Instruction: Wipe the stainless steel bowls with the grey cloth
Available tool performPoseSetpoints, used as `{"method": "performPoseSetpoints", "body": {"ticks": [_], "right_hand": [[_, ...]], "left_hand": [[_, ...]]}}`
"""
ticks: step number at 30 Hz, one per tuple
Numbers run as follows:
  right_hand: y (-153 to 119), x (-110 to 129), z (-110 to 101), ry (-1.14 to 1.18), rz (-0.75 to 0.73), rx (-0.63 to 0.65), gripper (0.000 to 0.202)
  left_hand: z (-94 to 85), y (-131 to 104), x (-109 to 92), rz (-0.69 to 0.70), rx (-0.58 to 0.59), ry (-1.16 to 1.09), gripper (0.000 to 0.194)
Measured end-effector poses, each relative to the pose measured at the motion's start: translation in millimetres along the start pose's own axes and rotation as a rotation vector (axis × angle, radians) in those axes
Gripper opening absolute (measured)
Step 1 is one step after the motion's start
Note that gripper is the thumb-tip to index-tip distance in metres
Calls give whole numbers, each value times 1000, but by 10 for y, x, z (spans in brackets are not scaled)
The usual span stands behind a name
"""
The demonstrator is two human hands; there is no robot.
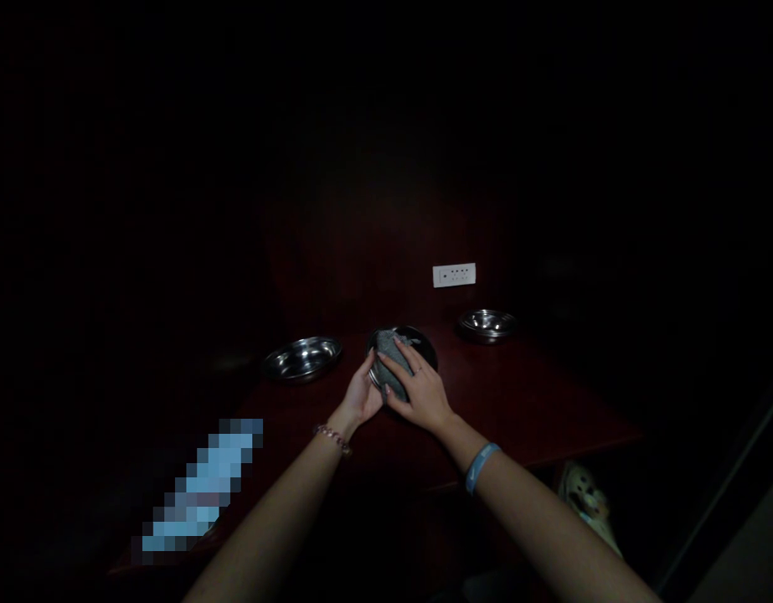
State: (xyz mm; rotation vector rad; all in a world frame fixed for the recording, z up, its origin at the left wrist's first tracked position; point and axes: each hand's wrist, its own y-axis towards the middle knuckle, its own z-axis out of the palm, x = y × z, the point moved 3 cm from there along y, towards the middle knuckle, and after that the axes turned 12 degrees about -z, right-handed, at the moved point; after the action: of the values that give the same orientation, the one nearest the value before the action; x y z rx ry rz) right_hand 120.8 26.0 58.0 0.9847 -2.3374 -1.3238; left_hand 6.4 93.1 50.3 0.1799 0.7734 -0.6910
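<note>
As fingers of the left hand [359, 399] grip a bowl [427, 347] and those of the right hand [427, 398] hold a grey cloth [391, 352] against it, wiping seems underway, two other bowls [303, 360] untouched.

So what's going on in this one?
A person's left hand holds a metal bowl at its edge, while the right hand lies spread over a gray cloth in it. On the dark red table, a shiny metal dish stands to the left and other metalware to the right.
</note>
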Motion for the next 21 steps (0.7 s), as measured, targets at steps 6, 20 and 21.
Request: {"method": "performPoseSetpoints", "body": {"ticks": [6, 20, 21], "right_hand": [[7, 4, -25, -26, 34, -33, 63], [-38, 19, 31, -162, 4, -30, 58], [-36, 20, 23, -150, 4, -36, 58]], "left_hand": [[59, -41, 27, 34, 18, 72, 39], [91, -154, 11, 365, -207, 569, 52], [81, -161, 1, 368, -220, 575, 49]]}}
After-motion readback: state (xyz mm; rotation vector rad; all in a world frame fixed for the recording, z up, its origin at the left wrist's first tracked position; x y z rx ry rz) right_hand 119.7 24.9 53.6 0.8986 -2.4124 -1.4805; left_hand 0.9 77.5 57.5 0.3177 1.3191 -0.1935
